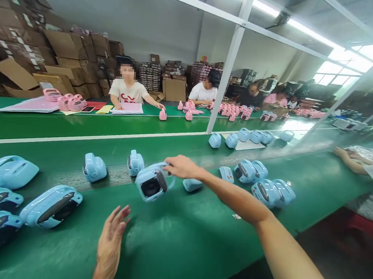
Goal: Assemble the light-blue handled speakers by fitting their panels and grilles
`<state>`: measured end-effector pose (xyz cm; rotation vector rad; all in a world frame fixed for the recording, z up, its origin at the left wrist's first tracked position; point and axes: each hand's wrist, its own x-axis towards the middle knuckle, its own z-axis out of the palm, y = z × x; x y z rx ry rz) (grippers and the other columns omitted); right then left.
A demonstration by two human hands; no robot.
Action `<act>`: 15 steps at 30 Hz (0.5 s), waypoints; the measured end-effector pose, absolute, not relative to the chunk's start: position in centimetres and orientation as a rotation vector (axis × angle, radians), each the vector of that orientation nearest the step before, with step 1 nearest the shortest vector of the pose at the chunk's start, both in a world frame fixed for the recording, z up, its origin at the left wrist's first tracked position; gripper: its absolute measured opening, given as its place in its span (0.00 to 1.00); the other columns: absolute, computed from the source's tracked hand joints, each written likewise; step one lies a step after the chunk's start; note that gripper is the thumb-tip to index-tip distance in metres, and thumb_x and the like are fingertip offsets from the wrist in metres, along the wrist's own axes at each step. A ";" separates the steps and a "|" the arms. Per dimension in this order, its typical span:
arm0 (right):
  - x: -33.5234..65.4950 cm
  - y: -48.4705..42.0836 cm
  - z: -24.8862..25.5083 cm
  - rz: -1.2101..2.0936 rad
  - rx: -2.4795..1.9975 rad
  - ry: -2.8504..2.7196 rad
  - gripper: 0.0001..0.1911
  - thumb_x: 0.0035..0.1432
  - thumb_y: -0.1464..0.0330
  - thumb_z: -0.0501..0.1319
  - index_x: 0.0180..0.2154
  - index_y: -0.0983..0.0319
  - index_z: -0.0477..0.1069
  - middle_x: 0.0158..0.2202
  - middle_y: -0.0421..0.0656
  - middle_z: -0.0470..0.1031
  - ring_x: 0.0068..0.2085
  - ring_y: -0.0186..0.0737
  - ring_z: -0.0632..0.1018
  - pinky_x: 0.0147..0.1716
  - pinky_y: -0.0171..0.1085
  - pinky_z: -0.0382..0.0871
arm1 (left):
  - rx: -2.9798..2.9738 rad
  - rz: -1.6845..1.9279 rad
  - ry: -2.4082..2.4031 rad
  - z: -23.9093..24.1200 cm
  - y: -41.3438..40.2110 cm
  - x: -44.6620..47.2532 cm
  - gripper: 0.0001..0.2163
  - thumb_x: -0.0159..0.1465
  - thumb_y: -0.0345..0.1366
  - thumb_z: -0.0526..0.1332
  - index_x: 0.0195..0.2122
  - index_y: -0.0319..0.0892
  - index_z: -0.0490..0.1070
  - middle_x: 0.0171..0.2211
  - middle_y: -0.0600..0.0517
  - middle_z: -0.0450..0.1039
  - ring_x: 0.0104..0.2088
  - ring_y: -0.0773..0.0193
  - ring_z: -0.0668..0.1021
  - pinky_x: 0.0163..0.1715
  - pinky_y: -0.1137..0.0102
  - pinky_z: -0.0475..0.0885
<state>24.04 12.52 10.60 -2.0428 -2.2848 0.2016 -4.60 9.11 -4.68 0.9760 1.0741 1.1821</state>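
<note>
My right hand [183, 166] grips the handle of a light blue portable speaker [151, 185] with a dark front, and the speaker hangs tilted over the green work surface. To its lower left, my left hand [112, 233] is raised with fingers stretched out and nothing in it. Just behind the held speaker, another blue speaker [135, 162] stands on the belt, and a further one [94, 168] is to its left. Part of a blue unit [192, 184] shows beneath my right wrist, mostly hidden by the arm.
More blue speakers [51, 206] lie at the left, and several others [265, 192] at the right. A white post [226, 71] rises beyond the belt. Across it, people sit by pink units [77, 103]. At the far right, a co-worker's arm [349, 159] rests on the table.
</note>
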 end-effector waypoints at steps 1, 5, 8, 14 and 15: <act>22.6 11.3 10.1 0.341 -1.937 -2.308 0.15 0.73 0.58 0.53 0.47 0.56 0.75 0.39 0.40 0.84 0.41 0.37 0.82 0.38 0.31 0.68 | 0.843 1.146 0.913 -4.1 8.9 -3.7 0.40 0.46 0.67 0.69 0.56 0.50 0.73 0.56 0.44 0.78 0.63 0.39 0.72 0.62 0.46 0.67; 20.0 7.5 7.2 0.896 -1.535 -2.237 0.16 0.72 0.60 0.56 0.43 0.63 0.78 0.32 0.41 0.83 0.34 0.36 0.82 0.36 0.32 0.69 | 0.481 0.834 0.409 -3.9 7.4 -2.1 0.40 0.51 0.73 0.59 0.57 0.52 0.76 0.53 0.45 0.81 0.66 0.40 0.68 0.65 0.42 0.60; 23.2 6.0 5.6 0.845 -1.464 -2.179 0.20 0.66 0.59 0.63 0.56 0.59 0.73 0.44 0.44 0.84 0.43 0.40 0.83 0.44 0.36 0.73 | 0.348 0.703 0.167 -5.5 6.0 -3.4 0.32 0.62 0.67 0.54 0.56 0.52 0.77 0.52 0.43 0.81 0.62 0.43 0.73 0.64 0.43 0.61; 33.7 5.9 4.5 0.162 -2.006 -2.252 0.44 0.45 0.72 0.77 0.64 0.61 0.67 0.64 0.56 0.70 0.64 0.55 0.71 0.62 0.50 0.65 | 0.225 0.791 0.132 -8.1 5.2 -6.8 0.28 0.65 0.63 0.54 0.59 0.55 0.75 0.53 0.43 0.80 0.59 0.44 0.76 0.64 0.43 0.60; 34.6 6.0 4.4 0.164 -2.045 -2.275 0.44 0.45 0.72 0.77 0.63 0.61 0.67 0.62 0.55 0.72 0.62 0.56 0.73 0.60 0.49 0.66 | 0.209 0.791 0.151 -8.2 5.3 -7.0 0.28 0.64 0.64 0.55 0.58 0.56 0.75 0.52 0.44 0.81 0.59 0.44 0.76 0.64 0.42 0.59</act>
